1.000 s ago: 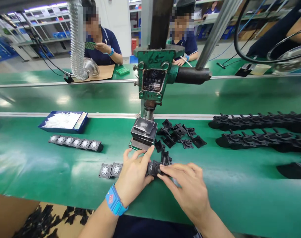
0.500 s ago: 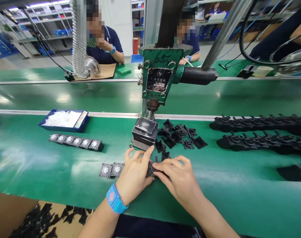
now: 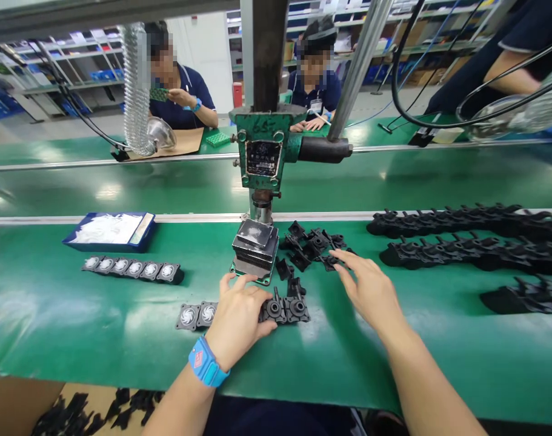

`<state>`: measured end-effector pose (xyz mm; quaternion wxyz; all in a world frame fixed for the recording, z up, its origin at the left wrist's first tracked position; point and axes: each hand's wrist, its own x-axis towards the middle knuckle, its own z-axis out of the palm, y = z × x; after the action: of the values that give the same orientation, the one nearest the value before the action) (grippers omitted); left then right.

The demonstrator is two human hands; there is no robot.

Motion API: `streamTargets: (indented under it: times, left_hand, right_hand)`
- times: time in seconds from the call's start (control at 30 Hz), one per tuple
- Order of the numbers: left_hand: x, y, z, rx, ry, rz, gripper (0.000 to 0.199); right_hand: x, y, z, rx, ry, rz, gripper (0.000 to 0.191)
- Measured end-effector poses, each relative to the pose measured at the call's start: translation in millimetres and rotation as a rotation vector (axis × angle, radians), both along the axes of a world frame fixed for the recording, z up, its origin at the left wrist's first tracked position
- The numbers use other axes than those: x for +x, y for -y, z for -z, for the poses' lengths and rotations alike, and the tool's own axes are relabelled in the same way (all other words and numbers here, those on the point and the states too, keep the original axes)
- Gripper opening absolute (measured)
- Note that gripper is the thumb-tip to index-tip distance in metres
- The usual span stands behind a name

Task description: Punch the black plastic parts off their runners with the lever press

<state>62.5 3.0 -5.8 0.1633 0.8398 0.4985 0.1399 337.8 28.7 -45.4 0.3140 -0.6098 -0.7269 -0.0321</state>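
Fingers of our left hand arch across the row of square parts, thumb on the near side, probably to keep it straight; our palm hides whether they grip. Our right hand reaches far, fingertips slightly parted beside the pile of black covers (jumbled, but handily close). Two stemmed covers sit at the row's right end, edges seemingly lined up for an even fit.

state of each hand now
Left hand: curled over the row of parts, grip unclear.
Right hand: fingertips apart at the loose black parts, grip unclear.
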Motion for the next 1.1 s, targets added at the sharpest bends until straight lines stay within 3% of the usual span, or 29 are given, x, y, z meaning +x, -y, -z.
streamTargets:
  times: [0.13,0.23,0.3,0.43,0.53,0.6,0.67,0.77,0.9,1.1]
  left_hand:
    - [-5.6,3.9,-1.8,0.013,-0.016,0.020,0.049]
    - [-17.9,9.9,-3.4,0.043,-0.024,0.015,0.079]
    - [-27.8,12.8,-3.8,0.058,-0.035,0.000,0.088]
    - [-42.1,13.6,-1.4,0.051,-0.043,-0.021,0.087]
    - [-45.2,12.1,2.1,0.033,-0.020,-0.018,0.081]
    - [-45.0,11.4,4.0,0.023,-0.001,-0.009,0.082]
    - [-44.4,11.1,4.9,0.024,0.016,-0.010,0.086]
    - [-43.8,11.4,4.7,0.027,0.031,-0.018,0.093]
    - [-44.3,10.6,4.5,0.020,0.044,-0.017,0.098]
    - [-44.2,7.9,7.0,0.005,0.067,-0.035,0.097]
  right_hand:
    - [18.7,-6.8,20.3,-0.036,0.058,-0.044,0.039]
    - [18.2,13.5,20.0,-0.036,0.067,-0.042,0.040]
    - [19.9,31.1,16.8,-0.045,0.059,-0.039,0.040]
    - [27.5,61.4,10.7,-0.116,0.008,-0.056,0.045]
    - [20.7,79.9,-3.3,-0.105,-0.028,-0.016,0.044]
    - [2.2,89.6,-20.0,-0.034,-0.061,0.075,0.039]
    - [-27.7,94.2,-37.7,0.080,-0.098,0.081,0.030]
    - [-82.1,88.3,-53.2,0.232,-0.117,-0.137,0.011]
    - [-135.9,68.7,-47.5,0.276,-0.121,-0.218,0.007]
    - [-155.1,52.8,-29.3,0.222,-0.067,-0.251,0.007]
